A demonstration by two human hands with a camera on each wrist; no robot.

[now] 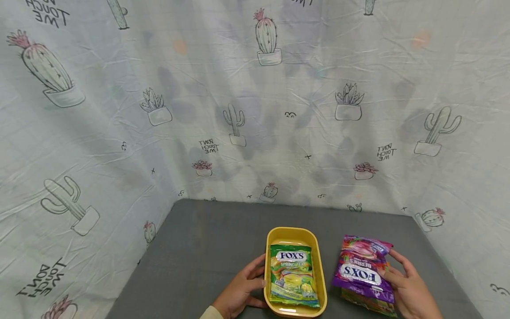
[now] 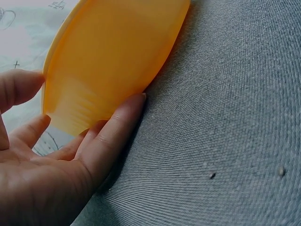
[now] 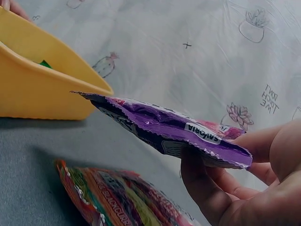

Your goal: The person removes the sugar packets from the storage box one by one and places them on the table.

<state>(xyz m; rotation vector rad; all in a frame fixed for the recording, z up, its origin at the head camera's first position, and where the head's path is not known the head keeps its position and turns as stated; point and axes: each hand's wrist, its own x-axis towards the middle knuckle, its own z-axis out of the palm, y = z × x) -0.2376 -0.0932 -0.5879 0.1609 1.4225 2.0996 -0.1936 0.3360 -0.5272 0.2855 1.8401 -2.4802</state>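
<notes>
My left hand (image 1: 246, 285) rests against the left side of a yellow plastic tub (image 1: 322, 290), fingers and thumb spread along its wall. In the left wrist view the fingertips touch the tub's outer wall (image 2: 122, 52), the thumb near its rim. Inside the tub lies a green bag of Fox's Spring Tea candy (image 1: 292, 277). My right hand (image 1: 412, 285) pinches a purple bag of Fox's Berries candy (image 1: 362, 268) by its edge, thumb above and fingers beneath. The right wrist view shows this purple bag (image 3: 155, 122) raised off the table.
Below the purple bag another candy bag (image 3: 122, 193), orange and multicoloured, lies on the grey table (image 1: 207, 248). A pale cactus-print sheet (image 1: 279, 88) hangs behind the table and along both sides.
</notes>
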